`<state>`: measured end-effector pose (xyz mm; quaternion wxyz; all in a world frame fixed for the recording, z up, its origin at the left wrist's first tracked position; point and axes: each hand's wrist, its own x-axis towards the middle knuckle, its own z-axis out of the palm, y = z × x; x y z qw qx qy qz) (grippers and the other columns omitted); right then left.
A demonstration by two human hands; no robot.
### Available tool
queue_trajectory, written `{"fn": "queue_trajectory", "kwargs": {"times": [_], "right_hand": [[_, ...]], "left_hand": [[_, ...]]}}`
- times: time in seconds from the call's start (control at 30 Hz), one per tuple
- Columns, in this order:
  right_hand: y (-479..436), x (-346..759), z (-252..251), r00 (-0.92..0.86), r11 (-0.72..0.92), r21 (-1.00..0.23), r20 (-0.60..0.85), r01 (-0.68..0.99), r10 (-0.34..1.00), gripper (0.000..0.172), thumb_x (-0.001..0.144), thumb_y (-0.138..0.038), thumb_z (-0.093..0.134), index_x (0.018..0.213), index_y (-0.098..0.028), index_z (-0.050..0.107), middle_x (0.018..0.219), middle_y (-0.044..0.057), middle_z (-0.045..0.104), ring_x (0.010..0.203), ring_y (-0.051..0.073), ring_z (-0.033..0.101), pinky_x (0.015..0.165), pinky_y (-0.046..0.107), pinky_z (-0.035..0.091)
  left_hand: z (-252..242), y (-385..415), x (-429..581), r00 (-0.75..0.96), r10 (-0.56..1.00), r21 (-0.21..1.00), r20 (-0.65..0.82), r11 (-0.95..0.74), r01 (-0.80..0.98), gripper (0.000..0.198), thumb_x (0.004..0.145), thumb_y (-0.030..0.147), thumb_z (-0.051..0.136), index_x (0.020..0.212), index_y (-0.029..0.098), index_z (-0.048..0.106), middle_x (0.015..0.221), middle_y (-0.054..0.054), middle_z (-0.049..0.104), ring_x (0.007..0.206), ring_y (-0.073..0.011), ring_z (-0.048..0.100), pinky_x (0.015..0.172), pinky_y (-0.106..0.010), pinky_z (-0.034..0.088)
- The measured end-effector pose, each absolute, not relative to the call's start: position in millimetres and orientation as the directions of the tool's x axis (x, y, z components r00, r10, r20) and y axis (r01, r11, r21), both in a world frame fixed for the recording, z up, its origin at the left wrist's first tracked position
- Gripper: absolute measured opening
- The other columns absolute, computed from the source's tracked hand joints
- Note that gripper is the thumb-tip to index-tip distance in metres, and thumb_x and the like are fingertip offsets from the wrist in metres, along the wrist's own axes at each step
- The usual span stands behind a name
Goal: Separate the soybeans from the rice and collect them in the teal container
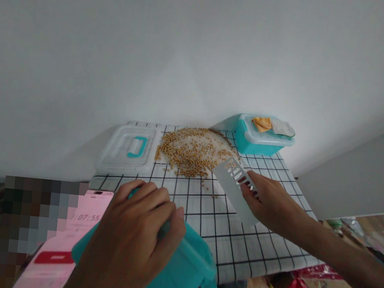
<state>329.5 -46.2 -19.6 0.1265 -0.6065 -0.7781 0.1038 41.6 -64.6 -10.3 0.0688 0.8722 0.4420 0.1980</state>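
The left hand [138, 238] lies palm down with its fingers curled over the near rim of a teal box [180, 269] at the front edge of the table, gripping it; the box is plain teal plastic, seen from above and partly hidden under the hand, so what is inside it cannot be told. The right hand [271, 201] reaches in from the right and pinches a white scoop [234, 184] between thumb and fingers, holding it by its near end. The scoop is a flat, pale plastic piece with a row of slots cut through its far part, tilted so that the slotted end points toward a pile of beans [193, 148] and stops just short of it. The biggest thing under all this is the table [236, 248], covered with a white cloth ruled in black squares and set against a bare white wall [154, 45]. A pink phone [67, 245] showing a timer lies at the near left, just beside the teal box. A clear lid [128, 149] with a teal handle lies flat at the far left of the cloth, next to the beans. A second teal box [261, 135], closed under a clear lid, stands in the far right corner with a yellow cloth and a grey one on top. The beans are small, round and tan, spread in a loose heap with a few strays scattered toward the scoop.
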Motion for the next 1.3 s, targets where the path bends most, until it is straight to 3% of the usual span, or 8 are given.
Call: {"fn": "queue_trajectory", "kwargs": {"times": [0.23,0.37,0.47,0.6,0.77,0.93,1.07,1.3], "right_hand": [[-42.5,349.6,-36.0,-0.166,0.093,-0.525,-0.094,0.846,0.982,0.016,0.100,-0.034,0.041,0.094,-0.022,0.049,0.076,0.002,0.063,0.067,0.018,0.060,0.059,0.029,0.041],[-37.9,357.1,-51.7,-0.127,-0.070,-0.736,-0.208,0.673,0.970,0.021,0.099,-0.043,0.043,0.097,-0.022,0.048,0.079,0.001,0.063,0.062,0.017,0.061,0.053,0.027,0.046],[-37.0,359.0,-62.8,-0.119,-0.146,-0.826,-0.248,0.545,0.961,0.025,0.098,-0.047,0.045,0.101,-0.022,0.049,0.084,0.003,0.064,0.064,0.017,0.062,0.054,0.028,0.050],[-36.9,357.2,-70.7,-0.107,-0.122,-0.854,-0.203,0.505,0.973,0.028,0.097,-0.048,0.048,0.105,-0.021,0.052,0.088,0.004,0.066,0.072,0.019,0.066,0.059,0.030,0.052],[-42.8,348.0,-76.1,-0.052,-0.138,-0.865,-0.186,0.482,0.981,0.027,0.097,-0.047,0.048,0.103,-0.021,0.052,0.087,0.004,0.064,0.067,0.017,0.063,0.056,0.028,0.051],[-55.6,336.9,-85.9,0.055,-0.248,-0.907,-0.244,0.340,0.968,0.030,0.096,-0.051,0.046,0.107,-0.023,0.049,0.088,0.003,0.062,0.065,0.017,0.063,0.054,0.029,0.052],[-76.0,330.1,-86.9,0.150,-0.270,-0.933,-0.240,0.237,0.959,0.031,0.095,-0.050,0.049,0.109,-0.023,0.052,0.095,0.006,0.064,0.071,0.018,0.064,0.058,0.031,0.054],[-115.5,328.0,-95.2,0.342,-0.406,-0.912,-0.366,0.051,0.865,0.037,0.091,-0.057,0.056,0.109,-0.025,0.054,0.094,0.003,0.065,0.075,0.019,0.065,0.065,0.033,0.055]], "left_hand": [[-8.9,-63.0,43.8,0.535,0.787,0.286,0.306,-0.612,0.737,0.026,0.095,0.028,0.047,0.070,0.023,0.052,0.072,-0.001,0.050,0.077,-0.0217,0.046,0.086,-0.052,0.035],[-9.4,-62.3,44.7,0.530,0.797,0.287,0.288,-0.601,0.746,0.026,0.095,0.029,0.046,0.070,0.023,0.052,0.073,-0.001,0.051,0.078,-0.0222,0.046,0.086,-0.052,0.035],[-10.5,-63.4,42.8,0.530,0.797,0.277,0.288,-0.599,0.751,0.026,0.095,0.029,0.047,0.070,0.023,0.051,0.073,-0.001,0.051,0.078,-0.0225,0.046,0.086,-0.053,0.035],[-11.0,-65.3,41.9,0.532,0.795,0.268,0.293,-0.602,0.752,0.026,0.095,0.028,0.047,0.070,0.023,0.051,0.072,-0.001,0.050,0.078,-0.0226,0.046,0.086,-0.053,0.035],[-8.9,-65.4,43.3,0.533,0.795,0.269,0.290,-0.602,0.751,0.025,0.095,0.028,0.047,0.070,0.023,0.051,0.073,-0.001,0.050,0.078,-0.0230,0.046,0.085,-0.052,0.035],[-8.9,-64.3,42.4,0.534,0.793,0.276,0.294,-0.605,0.747,0.027,0.095,0.028,0.047,0.069,0.023,0.050,0.073,-0.001,0.050,0.078,-0.0224,0.046,0.087,-0.052,0.035],[-9.6,-64.5,43.6,0.531,0.796,0.274,0.292,-0.601,0.750,0.027,0.096,0.030,0.045,0.070,0.023,0.051,0.073,-0.002,0.051,0.079,-0.0232,0.046,0.085,-0.051,0.034],[-6.7,-63.5,49.4,0.490,0.818,0.259,0.301,-0.565,0.783,0.032,0.096,0.028,0.043,0.066,0.024,0.052,0.069,-0.001,0.053,0.077,-0.0238,0.048,0.083,-0.050,0.035]]}}
